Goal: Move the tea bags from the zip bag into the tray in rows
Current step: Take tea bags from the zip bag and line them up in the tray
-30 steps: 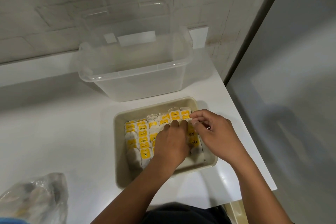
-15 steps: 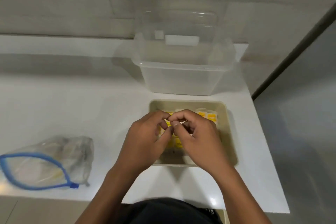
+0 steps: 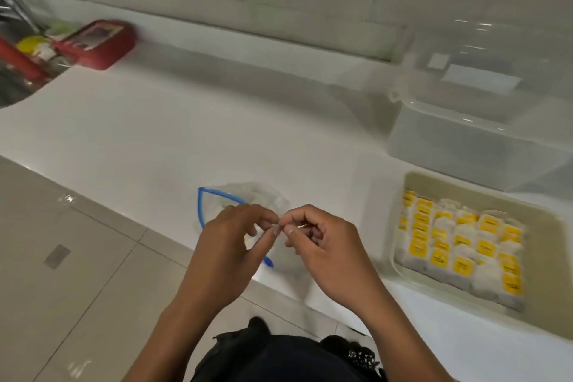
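A clear zip bag (image 3: pixel 263 195) with a blue zip strip lies on the white counter near its front edge, with pale tea bags dimly visible inside. My left hand (image 3: pixel 229 245) and my right hand (image 3: pixel 328 245) hover just above it, fingertips pinched together. A thin yellow sliver shows between my right fingers; what the left pinches is too small to tell. To the right, the beige tray (image 3: pixel 552 257) holds several tea bags (image 3: pixel 459 242) with yellow tags, laid in rows.
A clear plastic container (image 3: pixel 465 139) stands behind the tray. At the far left are a red box (image 3: pixel 99 43) and a sink area with dishes (image 3: pixel 18 56). The counter's front edge runs diagonally, with tiled floor (image 3: pixel 77 288) below.
Both hands left the tray and moved left to above the zip bag, fingertips still pinched together. The view swung left, so the tray now sits at the right.
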`<state>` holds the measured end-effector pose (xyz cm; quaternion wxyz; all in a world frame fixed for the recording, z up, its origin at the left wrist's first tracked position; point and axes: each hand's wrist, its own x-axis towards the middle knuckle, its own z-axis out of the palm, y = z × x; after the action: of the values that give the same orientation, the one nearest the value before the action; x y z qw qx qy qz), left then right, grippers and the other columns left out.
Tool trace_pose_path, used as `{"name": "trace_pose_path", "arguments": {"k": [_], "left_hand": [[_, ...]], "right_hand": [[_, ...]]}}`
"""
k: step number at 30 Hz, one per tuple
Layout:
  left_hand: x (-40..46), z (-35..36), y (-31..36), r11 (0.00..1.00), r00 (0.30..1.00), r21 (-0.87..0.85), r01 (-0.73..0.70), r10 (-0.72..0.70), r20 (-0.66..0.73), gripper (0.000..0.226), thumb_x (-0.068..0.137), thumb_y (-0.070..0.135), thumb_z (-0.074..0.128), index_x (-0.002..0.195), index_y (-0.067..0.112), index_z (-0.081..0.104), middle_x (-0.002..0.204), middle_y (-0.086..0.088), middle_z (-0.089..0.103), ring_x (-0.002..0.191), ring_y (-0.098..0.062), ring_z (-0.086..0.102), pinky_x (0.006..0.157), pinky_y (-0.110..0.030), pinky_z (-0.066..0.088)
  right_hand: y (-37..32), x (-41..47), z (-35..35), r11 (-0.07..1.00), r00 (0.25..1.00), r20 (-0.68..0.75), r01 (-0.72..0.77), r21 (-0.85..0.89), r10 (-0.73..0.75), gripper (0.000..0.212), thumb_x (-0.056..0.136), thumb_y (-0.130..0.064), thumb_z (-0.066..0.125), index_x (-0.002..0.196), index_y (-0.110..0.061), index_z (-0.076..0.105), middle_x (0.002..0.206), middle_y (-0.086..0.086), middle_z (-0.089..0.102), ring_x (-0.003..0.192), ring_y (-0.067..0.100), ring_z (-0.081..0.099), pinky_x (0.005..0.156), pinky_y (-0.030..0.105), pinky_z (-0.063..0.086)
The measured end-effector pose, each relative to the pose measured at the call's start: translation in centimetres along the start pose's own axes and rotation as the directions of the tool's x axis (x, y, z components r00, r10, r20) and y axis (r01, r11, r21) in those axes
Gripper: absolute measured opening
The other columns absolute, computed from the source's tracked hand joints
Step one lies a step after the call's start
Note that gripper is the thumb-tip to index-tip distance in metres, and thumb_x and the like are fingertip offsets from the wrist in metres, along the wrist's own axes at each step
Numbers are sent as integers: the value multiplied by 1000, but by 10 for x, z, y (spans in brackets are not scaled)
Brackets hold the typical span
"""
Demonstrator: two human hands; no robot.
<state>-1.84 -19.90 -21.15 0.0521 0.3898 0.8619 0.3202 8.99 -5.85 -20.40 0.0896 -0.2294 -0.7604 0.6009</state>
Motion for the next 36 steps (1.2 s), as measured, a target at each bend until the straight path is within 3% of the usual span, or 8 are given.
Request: {"name": "trace_pose_path", "arguments": {"k": [4, 7, 12, 17, 21, 24, 32, 36], "left_hand": [[-11, -16, -44, 988, 970, 13, 154, -149, -191, 23, 87, 31, 71, 96, 45, 55, 99, 28, 51, 92, -4, 52, 69, -12, 37], [-13, -12, -74, 921, 897, -166, 353, -384, -218, 43, 82, 32, 77, 116, 32, 50, 119, 12, 43, 107, -11, 53, 78, -18, 42], [4, 2, -105, 721, 815, -433, 541, -577, 57, 100, 79, 28, 82, 151, 35, 13, 153, -3, 27, 133, -21, 45, 104, -38, 43], [29, 14, -120, 638, 765, -432, 638, -588, 262, 105, 81, 35, 78, 149, 48, 0, 139, -4, 57, 117, -21, 60, 92, -35, 49], [36, 16, -124, 668, 788, -420, 615, -539, 297, 95, 88, 11, 68, 153, 41, 6, 98, 11, 60, 81, -5, 62, 63, -20, 45], [34, 13, -128, 696, 809, -412, 588, -515, 284, 93, 87, 12, 69, 151, 44, 9, 109, 7, 59, 80, -1, 61, 61, -19, 44], [29, -1, -127, 783, 896, -435, 444, -387, 217, 76, 82, 29, 78, 140, 41, 30, 125, 13, 52, 95, 0, 62, 71, -15, 44], [29, -16, -129, 871, 951, -386, 304, -301, 70, 51, 81, 33, 79, 116, 41, 41, 120, 22, 46, 100, 6, 58, 77, -27, 52]], "right_hand": [[-1, 10, 43, 996, 997, 73, -8, -87, 14, 19, 99, -27, 59, 114, -31, 70, 109, -19, 69, 100, -5, 64, 88, 13, 51], [1, 20, 74, 979, 980, 196, 3, -202, 37, 34, 103, -28, 49, 134, -35, 58, 131, -20, 60, 115, -5, 56, 93, 7, 41], [20, 47, 110, 930, 954, 279, 2, -368, 108, 47, 105, -14, 36, 151, -22, 35, 153, -2, 40, 136, 12, 41, 103, 13, 31], [32, 75, 123, 917, 996, -45, -87, -389, 76, 30, 100, -7, 46, 125, -12, 61, 123, 3, 64, 113, 16, 59, 96, 21, 46], [39, 90, 127, 866, 966, -230, -213, -453, 117, 17, 95, -14, 56, 112, -12, 60, 105, -1, 62, 92, 14, 58, 80, 23, 46], [43, 98, 130, 780, 939, -313, -300, -550, 141, 17, 95, -27, 58, 85, -16, 50, 72, -5, 52, 63, 11, 48, 65, 24, 37], [52, 119, 134, 762, 935, -301, -332, -556, 188, 22, 94, -32, 59, 105, -14, 67, 96, 0, 70, 91, 20, 66, 72, 27, 48], [43, 111, 128, 793, 937, -320, -300, -530, 141, 17, 94, -30, 61, 92, -13, 62, 79, -2, 63, 73, 17, 56, 60, 23, 36]]}}
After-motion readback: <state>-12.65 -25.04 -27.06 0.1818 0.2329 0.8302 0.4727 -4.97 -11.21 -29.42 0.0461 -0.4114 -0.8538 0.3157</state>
